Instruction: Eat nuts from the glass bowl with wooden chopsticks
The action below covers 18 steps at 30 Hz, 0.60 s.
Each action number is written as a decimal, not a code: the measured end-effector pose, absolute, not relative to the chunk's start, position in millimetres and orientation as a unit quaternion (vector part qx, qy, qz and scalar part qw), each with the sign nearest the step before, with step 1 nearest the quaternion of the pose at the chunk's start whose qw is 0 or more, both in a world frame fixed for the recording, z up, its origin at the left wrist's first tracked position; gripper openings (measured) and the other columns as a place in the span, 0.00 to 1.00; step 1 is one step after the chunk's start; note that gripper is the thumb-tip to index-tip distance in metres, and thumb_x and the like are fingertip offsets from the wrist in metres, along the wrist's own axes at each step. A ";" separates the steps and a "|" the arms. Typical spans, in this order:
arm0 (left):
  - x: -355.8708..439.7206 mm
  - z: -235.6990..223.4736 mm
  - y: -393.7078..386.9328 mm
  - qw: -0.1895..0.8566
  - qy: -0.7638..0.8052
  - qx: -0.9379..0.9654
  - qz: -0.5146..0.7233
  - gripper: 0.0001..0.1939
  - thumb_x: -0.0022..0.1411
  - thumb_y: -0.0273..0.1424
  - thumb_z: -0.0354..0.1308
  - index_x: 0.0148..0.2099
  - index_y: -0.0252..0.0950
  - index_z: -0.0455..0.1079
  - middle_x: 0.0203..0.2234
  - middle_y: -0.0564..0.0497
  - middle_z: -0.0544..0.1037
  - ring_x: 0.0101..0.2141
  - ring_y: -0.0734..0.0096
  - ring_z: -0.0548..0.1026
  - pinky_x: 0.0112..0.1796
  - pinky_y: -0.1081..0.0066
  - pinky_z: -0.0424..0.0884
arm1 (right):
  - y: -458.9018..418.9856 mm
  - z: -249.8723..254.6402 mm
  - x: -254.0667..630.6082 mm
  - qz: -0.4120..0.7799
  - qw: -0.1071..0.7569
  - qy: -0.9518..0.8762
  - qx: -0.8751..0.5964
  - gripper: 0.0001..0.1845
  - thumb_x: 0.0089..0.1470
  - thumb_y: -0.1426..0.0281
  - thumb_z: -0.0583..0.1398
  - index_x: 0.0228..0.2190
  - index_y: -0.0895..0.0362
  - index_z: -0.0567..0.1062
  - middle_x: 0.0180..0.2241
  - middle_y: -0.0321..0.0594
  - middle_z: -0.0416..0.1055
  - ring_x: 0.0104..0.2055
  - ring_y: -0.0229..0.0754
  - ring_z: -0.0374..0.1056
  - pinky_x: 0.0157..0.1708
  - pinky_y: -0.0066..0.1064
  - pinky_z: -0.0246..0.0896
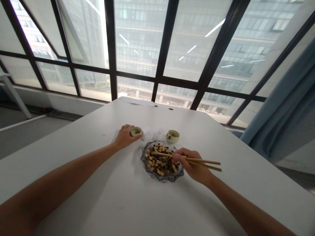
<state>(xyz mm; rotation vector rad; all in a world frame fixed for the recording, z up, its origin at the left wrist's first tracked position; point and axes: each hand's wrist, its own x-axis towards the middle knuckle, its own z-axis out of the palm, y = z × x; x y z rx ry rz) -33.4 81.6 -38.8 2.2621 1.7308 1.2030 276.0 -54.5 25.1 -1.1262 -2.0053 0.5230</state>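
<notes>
My left hand is wrapped round the side of a small green teacup standing on the white table. In my right hand is a pair of wooden chopsticks, their tips reaching into a scalloped glass bowl. Peanuts and dark seeds fill the bowl. Whether the tips pinch a nut is too small to tell. Behind the bowl stands a second teacup with dark characters on its side. Between the two cups are two small whitish cups, partly hidden by the bowl.
The white table stretches toward large dark-framed windows. Papers and a small round dark disc lie at its far end. A blue curtain hangs at the right. A white metal frame stands at the left.
</notes>
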 end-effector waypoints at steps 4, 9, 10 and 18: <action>-33.5 -37.4 79.3 0.061 0.567 0.727 0.382 0.31 0.56 0.52 0.61 0.56 0.40 0.70 0.48 0.44 0.76 0.50 0.52 0.73 0.51 0.57 0.69 | -55.2 22.8 272.6 0.213 0.372 -0.788 -0.441 0.16 0.60 0.60 0.59 0.27 0.55 0.79 0.24 0.38 0.77 0.25 0.40 0.71 0.23 0.28 0.62; -32.5 -34.3 75.1 0.076 0.585 0.721 0.363 0.31 0.57 0.53 0.60 0.57 0.40 0.68 0.46 0.44 0.77 0.48 0.52 0.75 0.48 0.59 0.71 | -56.8 21.0 274.0 0.189 0.385 -0.789 -0.440 0.21 0.63 0.57 0.57 0.24 0.55 0.78 0.21 0.37 0.76 0.22 0.39 0.68 0.22 0.29 0.60; -32.4 -34.0 74.8 0.075 0.584 0.722 0.363 0.31 0.57 0.53 0.60 0.56 0.40 0.68 0.45 0.44 0.77 0.48 0.52 0.75 0.48 0.59 0.71 | -56.8 20.6 274.7 0.187 0.390 -0.786 -0.443 0.22 0.63 0.56 0.56 0.24 0.55 0.78 0.21 0.38 0.76 0.22 0.39 0.68 0.22 0.29 0.61; -33.1 -37.3 77.7 0.081 0.576 0.725 0.368 0.31 0.57 0.52 0.60 0.57 0.41 0.67 0.45 0.45 0.77 0.45 0.55 0.75 0.46 0.60 0.71 | -47.7 21.5 277.9 0.235 0.486 -0.702 -0.464 0.29 0.60 0.45 0.56 0.24 0.55 0.76 0.20 0.41 0.76 0.23 0.43 0.72 0.26 0.32 0.67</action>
